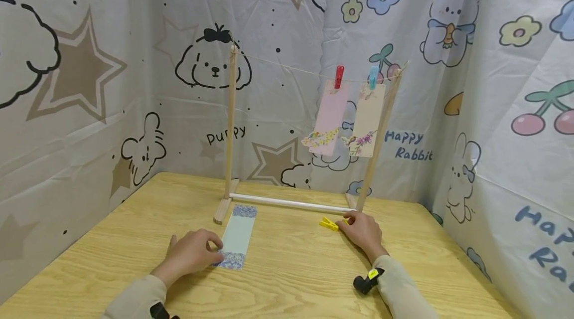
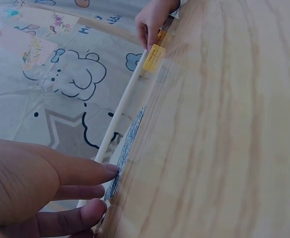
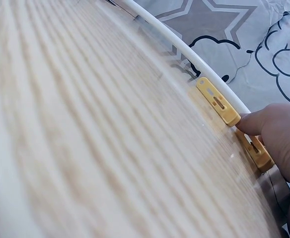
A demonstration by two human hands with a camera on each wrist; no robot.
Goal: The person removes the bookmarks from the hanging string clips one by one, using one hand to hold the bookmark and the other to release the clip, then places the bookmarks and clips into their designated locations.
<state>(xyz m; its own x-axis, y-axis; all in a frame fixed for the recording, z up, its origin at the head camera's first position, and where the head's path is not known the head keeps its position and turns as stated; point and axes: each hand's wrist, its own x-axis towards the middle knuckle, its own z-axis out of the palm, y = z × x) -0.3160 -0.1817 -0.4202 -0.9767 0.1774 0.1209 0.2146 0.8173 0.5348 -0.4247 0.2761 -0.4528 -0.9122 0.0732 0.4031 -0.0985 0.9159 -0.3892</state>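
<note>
A pale green bookmark (image 1: 238,237) with blue patterned ends lies flat on the table. My left hand (image 1: 194,252) is at its near left corner, thumb tip overlapping the patterned edge; in the left wrist view a gap shows between thumb and fingers (image 2: 94,210). Near the stand's right foot, my right hand (image 1: 362,232) pinches a yellow clothespin (image 3: 258,152), partly hidden by the fingers. Another yellow clothespin (image 1: 329,224) lies just left of its fingertips.
A wooden stand (image 1: 230,124) with a white bottom bar (image 1: 291,203) holds up a string. On it hang a pink bookmark (image 1: 329,114) by a red clothespin (image 1: 339,77) and a cream bookmark (image 1: 368,114) by a blue clothespin (image 1: 373,78). Printed curtains (image 1: 278,109) surround the table (image 1: 287,279).
</note>
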